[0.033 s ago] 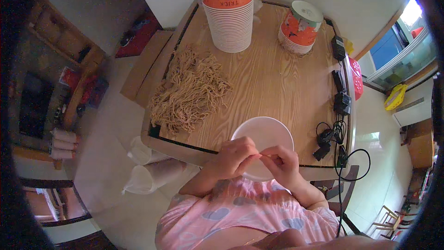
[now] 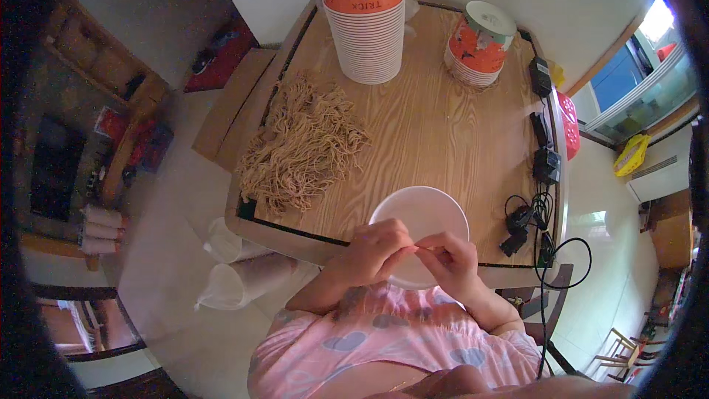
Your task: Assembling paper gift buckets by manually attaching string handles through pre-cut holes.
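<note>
My left hand (image 2: 378,251) and my right hand (image 2: 446,260) meet fingertip to fingertip over a white round paper container (image 2: 428,207) at the near edge of the table. Both hands are closed in a pinch. Whatever lies between the fingertips is too small or too hidden to make out. The container's pale round inside faces up, and my hands cover part of it. To the left, beyond my left hand, a loose heap of tan string (image 2: 303,144) is spread on the table.
Tall nested paper buckets (image 2: 369,44), white and orange, stand at the table's far side. A shorter stack (image 2: 476,52) stands far right. Black adapters and cables (image 2: 543,210) run along the right edge. Bagged stacks (image 2: 229,284) lie on the floor at left.
</note>
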### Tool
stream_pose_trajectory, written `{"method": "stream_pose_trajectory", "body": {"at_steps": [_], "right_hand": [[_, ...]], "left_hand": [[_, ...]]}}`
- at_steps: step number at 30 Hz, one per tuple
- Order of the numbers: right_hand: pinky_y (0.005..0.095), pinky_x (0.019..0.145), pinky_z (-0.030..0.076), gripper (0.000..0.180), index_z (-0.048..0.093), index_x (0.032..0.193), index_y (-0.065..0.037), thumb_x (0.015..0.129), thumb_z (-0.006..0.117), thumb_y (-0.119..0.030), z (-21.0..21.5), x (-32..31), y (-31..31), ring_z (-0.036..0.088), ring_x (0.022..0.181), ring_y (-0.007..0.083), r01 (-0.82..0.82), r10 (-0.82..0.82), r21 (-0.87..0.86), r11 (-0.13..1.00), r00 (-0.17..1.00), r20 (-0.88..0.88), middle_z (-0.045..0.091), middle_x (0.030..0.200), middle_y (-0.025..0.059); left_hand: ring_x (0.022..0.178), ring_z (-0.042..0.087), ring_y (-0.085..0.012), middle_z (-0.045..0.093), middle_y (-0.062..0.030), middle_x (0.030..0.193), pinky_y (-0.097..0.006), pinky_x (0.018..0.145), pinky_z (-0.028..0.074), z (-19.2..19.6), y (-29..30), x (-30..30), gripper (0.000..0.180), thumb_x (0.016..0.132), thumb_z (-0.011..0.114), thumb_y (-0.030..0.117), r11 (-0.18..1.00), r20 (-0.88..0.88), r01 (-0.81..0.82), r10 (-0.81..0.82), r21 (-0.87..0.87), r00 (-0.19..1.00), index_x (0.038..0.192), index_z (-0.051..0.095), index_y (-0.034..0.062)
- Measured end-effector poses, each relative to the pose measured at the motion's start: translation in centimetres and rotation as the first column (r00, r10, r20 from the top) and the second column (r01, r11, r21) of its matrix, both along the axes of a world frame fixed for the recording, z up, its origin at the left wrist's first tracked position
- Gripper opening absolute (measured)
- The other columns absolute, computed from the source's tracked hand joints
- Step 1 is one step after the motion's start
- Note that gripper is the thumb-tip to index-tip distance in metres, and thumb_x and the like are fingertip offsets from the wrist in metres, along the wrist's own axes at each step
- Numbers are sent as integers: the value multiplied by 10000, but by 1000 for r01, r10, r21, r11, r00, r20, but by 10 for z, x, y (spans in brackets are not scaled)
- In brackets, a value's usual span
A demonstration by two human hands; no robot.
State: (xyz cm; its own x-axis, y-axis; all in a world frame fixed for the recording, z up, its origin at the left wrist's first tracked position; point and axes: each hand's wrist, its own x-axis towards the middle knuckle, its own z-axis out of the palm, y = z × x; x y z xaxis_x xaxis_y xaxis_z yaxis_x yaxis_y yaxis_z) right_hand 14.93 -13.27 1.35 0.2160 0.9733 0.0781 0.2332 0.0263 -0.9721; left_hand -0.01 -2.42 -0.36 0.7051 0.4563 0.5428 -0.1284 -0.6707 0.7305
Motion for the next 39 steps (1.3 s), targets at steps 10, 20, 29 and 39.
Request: {"method": "stream_pose_trajectory", "body": {"at_steps": [10, 20, 29, 39], "right_hand": [[264, 443, 438, 85, 634, 809, -46, 745, 687, -28, 3, 0, 6, 581, 526, 154, -11, -47, 240, 971, 971, 235, 618, 686, 71], [235, 422, 377, 98, 625, 802, -27, 732, 675, 21, -2, -3, 8, 524, 496, 118, -9, -64, 321, 947, 974, 216, 599, 661, 61], [189, 402, 313, 102, 615, 798, -17, 742, 650, 60, -2, -3, 7, 451, 482, 44, 8, -61, 317, 948, 986, 158, 592, 655, 31], [216, 532, 453, 83, 632, 869, -31, 803, 660, -71, -6, -1, -3, 551, 613, 62, 52, -49, 35, 998, 994, -97, 641, 754, 30]], "left_hand": [[642, 541, -312, 514, -112, 733, -384, 535, 421, 4, 1, -2, 113, 811, 585, 89, 998, -47, 16, -13, 57, 999, 796, 489, 31], [628, 507, -331, 476, -129, 716, -382, 546, 403, 2, -1, -2, 69, 826, 503, 19, 987, -53, 109, -116, -119, 992, 827, 434, 18], [636, 510, -325, 474, -129, 700, -380, 557, 402, 2, -2, -6, 80, 829, 508, 43, 972, -95, 135, -155, -192, 983, 802, 434, 27], [681, 584, -266, 577, -85, 787, -337, 587, 461, 18, -1, -6, 185, 789, 627, 108, 983, 10, 48, -46, -175, 999, 962, 583, 59]]}}
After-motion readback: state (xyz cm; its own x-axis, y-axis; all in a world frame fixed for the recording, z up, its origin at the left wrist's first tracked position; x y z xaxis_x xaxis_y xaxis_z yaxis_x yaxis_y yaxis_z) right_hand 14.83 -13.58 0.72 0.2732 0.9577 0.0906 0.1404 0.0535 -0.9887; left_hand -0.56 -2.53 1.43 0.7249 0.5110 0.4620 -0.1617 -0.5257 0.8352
